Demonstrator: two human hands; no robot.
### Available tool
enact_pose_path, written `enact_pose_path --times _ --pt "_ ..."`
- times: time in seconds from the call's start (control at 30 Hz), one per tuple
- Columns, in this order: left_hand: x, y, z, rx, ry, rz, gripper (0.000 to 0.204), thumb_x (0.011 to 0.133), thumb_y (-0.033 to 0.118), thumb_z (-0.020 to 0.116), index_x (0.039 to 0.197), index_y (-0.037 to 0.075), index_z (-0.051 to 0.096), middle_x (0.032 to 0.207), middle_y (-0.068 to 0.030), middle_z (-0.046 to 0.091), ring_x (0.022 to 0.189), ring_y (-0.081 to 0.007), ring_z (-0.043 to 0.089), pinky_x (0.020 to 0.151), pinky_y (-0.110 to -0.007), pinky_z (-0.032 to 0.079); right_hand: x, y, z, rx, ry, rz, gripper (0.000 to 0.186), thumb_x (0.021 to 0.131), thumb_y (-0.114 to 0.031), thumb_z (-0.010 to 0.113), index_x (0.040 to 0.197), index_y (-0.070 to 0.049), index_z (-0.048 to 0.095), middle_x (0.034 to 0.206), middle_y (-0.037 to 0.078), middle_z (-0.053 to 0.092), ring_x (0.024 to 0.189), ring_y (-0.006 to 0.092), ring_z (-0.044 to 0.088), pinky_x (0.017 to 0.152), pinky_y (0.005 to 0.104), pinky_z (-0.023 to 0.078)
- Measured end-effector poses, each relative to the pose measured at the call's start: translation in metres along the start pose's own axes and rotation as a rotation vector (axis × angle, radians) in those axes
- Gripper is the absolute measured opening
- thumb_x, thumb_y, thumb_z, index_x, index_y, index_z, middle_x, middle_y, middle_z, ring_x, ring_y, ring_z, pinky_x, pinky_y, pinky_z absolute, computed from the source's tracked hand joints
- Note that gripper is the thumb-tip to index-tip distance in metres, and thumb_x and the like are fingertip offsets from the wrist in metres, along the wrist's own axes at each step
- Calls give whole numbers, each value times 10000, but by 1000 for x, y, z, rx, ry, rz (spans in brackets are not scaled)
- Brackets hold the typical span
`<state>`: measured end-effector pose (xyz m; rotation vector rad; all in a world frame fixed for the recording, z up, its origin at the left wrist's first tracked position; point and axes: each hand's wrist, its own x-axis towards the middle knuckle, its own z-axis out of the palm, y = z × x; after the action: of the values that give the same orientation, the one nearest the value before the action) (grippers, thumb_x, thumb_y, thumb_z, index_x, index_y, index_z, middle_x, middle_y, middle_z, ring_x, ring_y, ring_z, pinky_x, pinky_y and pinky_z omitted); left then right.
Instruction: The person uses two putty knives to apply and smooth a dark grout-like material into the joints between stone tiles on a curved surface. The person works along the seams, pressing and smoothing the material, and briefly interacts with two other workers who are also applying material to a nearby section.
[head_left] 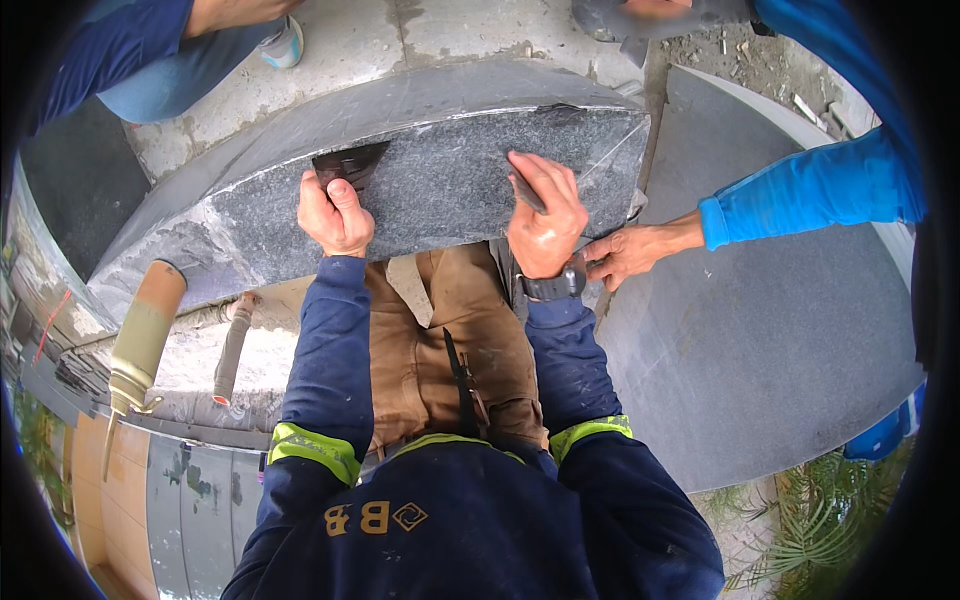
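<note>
The slab [430, 185] is a dark, speckled stone piece with a curved top edge, lying across the person's lap-side of the work area, its rough pale end toward the left and its squared end toward the right, where it meets a second flat grey slab [760, 340]. A dark patch, wet paste or glue by the look of it, sits on its upper face near the left hand.

The work in hand looks like spreading or scraping that patch. To do it well, I judge the blade should be kept low and flat to the stone and drawn in even strokes, while the other hand steadies the slab so it does not rock.

The left hand [335, 215] is closed in a fist around a scraper [350, 165], whose dark blade lies on the stone just above the knuckles. The right hand [545, 215] rests on the face with fingers half curled over a thin dark tool [527, 192]; how firmly it grips I cannot tell.

A co-worker's hand [625, 252], in a bright blue sleeve, touches the slab's lower right corner, just beside the person's wrist watch [553, 285]. A caulk tube [140, 340] lies to the left on a ledge, well apart from the hands. Another person crouches at the top left.
</note>
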<state>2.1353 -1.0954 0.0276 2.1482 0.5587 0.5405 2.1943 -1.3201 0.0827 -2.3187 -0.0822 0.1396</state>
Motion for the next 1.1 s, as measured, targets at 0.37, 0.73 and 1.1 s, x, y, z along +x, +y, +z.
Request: enact_pose_path --times 0.37,0.73,1.1 --pt "8 57 -26 -800 -764 -949 269 1010 288 519 923 60 630 734 56 568 579 -24 459 480 -187 343 -4 -21 -74 972 56 514 273 941 -89 625 1166 65 619 1202 151 601 978 201 615 805 352 548" --pt "-4 163 -46 -1143 -1088 -1198 278 1015 329 496 926 94 615 730 57 563 559 -20 473 446 -187 399 -34 -92 -145 606 -59 241 236 882 -110 698 1087 6 693 1095 160 661 987 235 639 844 319 508" --pt "2 233 -159 -1081 -1128 -913 376 1001 342 501 982 -19 605 666 -55 569 432 -78 399 401 -232 285 -121 -203 -184 414 170 -256 325 779 85 686 1094 3 685 1022 161 673 893 292 658 788 342 521"
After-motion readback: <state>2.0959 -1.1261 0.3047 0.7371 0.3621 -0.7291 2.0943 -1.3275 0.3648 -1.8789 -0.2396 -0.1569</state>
